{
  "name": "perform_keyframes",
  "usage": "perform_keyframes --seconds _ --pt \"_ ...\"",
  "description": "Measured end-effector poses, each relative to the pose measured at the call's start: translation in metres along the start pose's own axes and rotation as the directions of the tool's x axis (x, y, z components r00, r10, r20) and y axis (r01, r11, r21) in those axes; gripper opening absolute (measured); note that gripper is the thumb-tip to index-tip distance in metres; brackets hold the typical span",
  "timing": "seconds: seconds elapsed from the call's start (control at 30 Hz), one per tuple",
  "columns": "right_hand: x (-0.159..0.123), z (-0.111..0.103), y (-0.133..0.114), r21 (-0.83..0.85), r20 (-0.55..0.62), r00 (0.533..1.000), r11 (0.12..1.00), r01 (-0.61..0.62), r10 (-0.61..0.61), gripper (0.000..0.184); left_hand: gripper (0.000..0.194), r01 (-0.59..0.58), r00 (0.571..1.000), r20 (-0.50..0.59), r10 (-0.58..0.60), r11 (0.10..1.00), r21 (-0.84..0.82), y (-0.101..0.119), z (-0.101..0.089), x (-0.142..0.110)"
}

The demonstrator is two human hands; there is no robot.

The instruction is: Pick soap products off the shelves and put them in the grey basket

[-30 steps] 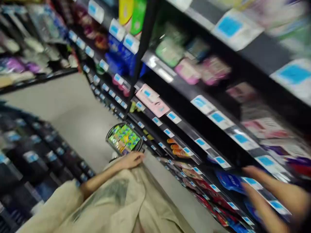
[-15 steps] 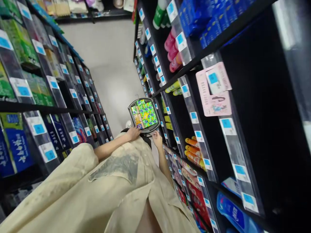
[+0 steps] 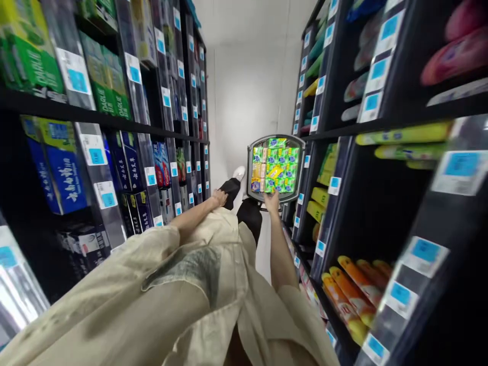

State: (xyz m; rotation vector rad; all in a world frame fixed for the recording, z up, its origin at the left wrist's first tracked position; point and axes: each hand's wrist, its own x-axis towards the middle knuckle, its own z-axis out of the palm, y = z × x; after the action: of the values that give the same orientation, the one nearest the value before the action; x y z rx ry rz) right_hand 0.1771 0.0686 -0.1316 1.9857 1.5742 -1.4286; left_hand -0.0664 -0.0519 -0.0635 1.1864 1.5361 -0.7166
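Observation:
A grey-black shopping basket [image 3: 249, 173], loaded with bright green and yellow packs [image 3: 282, 165], stands low in the aisle, right of my feet. At its near rim is my right hand [image 3: 272, 202], fingers closed over the edge beside the packs. My left hand [image 3: 220, 197] hangs by my dark-trousered leg, away from the basket and close to the left shelves. It is small and soft in the picture, so its finger position is unclear, and nothing shows in it.
Shelves with blue and green toothpaste boxes [image 3: 66, 170] line the left side. On the right, shelves hold orange bottles [image 3: 348, 295] and yellow tubes [image 3: 404, 134]. A pale floor [image 3: 247, 86] runs between them, and my white shoe [image 3: 239, 173] shows there.
My left hand has come off the basket rim and moved left to my leg. My right hand has moved onto the rim. The view has turned, with the basket now further right.

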Motion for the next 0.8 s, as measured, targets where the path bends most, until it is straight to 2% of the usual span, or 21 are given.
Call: perform_keyframes --seconds 0.1,0.27,0.4,0.5,0.57,0.63,0.73,0.8 --pt "0.036 0.013 0.024 0.014 -0.025 0.998 0.998 -0.054 0.055 0.080 0.044 -0.032 0.998 0.048 0.031 0.999 0.024 0.005 0.006 0.046" --pt "0.097 0.035 0.051 0.004 -0.117 0.985 0.992 -0.125 0.125 0.091 0.041 -0.084 0.992 0.098 0.079 0.995 0.051 0.015 0.004 0.125" --pt "0.149 0.056 0.057 -0.034 -0.203 0.966 0.984 -0.173 0.163 0.098 0.041 -0.143 0.986 0.092 0.138 0.989 0.045 0.019 0.002 0.181" --pt "0.179 0.075 0.053 -0.069 -0.233 0.957 0.978 -0.196 0.175 0.097 0.043 -0.201 0.977 0.080 0.197 0.979 0.043 0.016 -0.001 0.214" --pt "0.191 0.087 0.049 -0.098 -0.218 0.954 0.967 -0.234 0.208 0.093 0.045 -0.217 0.974 0.080 0.213 0.975 0.053 0.010 -0.003 0.229" --pt "0.195 0.095 0.045 -0.108 -0.190 0.946 0.952 -0.286 0.262 0.081 0.046 -0.210 0.975 0.084 0.204 0.975 0.071 0.002 -0.008 0.236" --pt "0.190 0.097 0.040 -0.088 -0.179 0.931 0.937 -0.337 0.318 0.062 0.045 -0.178 0.981 0.093 0.168 0.979 0.102 -0.011 -0.017 0.232" --pt "0.184 0.092 0.035 -0.073 -0.199 0.930 0.941 -0.330 0.311 0.063 0.044 -0.158 0.984 0.097 0.148 0.981 0.114 -0.018 -0.024 0.225"
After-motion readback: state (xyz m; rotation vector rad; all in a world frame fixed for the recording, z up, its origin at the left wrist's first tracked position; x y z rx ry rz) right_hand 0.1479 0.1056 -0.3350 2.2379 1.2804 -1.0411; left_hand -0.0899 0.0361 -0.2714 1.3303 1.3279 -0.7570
